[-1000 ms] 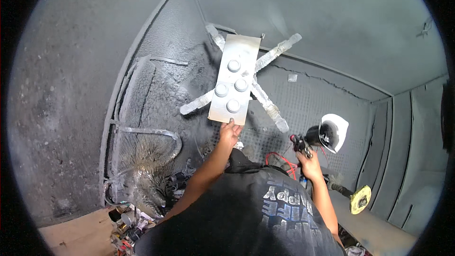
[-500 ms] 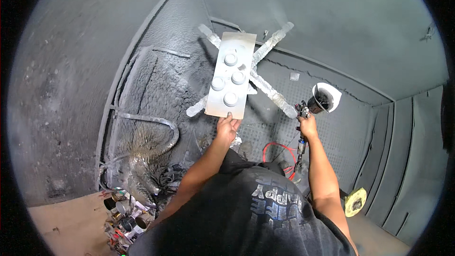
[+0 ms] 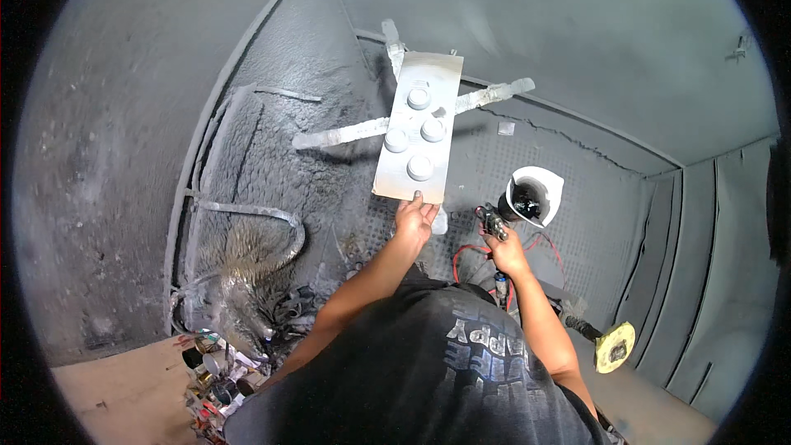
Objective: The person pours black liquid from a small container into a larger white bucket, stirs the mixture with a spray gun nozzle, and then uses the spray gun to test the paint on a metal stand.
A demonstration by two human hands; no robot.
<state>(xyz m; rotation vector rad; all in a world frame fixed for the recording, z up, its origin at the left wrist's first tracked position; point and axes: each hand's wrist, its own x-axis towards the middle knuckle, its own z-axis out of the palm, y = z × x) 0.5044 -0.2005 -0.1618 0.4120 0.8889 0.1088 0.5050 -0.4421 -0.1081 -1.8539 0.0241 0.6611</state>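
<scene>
My left hand (image 3: 414, 221) is closed on the near edge of a whitish cardboard sheet (image 3: 405, 173), thumb on top. Several round white caps (image 3: 419, 167) sit on the sheet. Beneath it, a cross-shaped stand with crusted arms (image 3: 346, 133) sticks out on different sides. To the right, my right hand (image 3: 508, 249) is wrapped round a spray gun (image 3: 492, 222), whose nozzle end points toward the upper left, apart from the sheet. A cup with dark liquid (image 3: 525, 198) and a white paper collar (image 3: 550, 185) is attached to the gun.
A red hose (image 3: 458, 259) loops on the floor near the gun. Cans and clutter (image 3: 222, 375) lie at the lower left. A bent, crusted pipe (image 3: 255, 208) runs along the left. A yellow disc (image 3: 615, 347) stands at the lower right. Grey walls (image 3: 577, 33) surround the space.
The stand's arms have turned under the sheet, and the sheet has shifted slightly right. My right hand has brought the spray gun left and nearer to me, tilting it. My left hand keeps its hold.
</scene>
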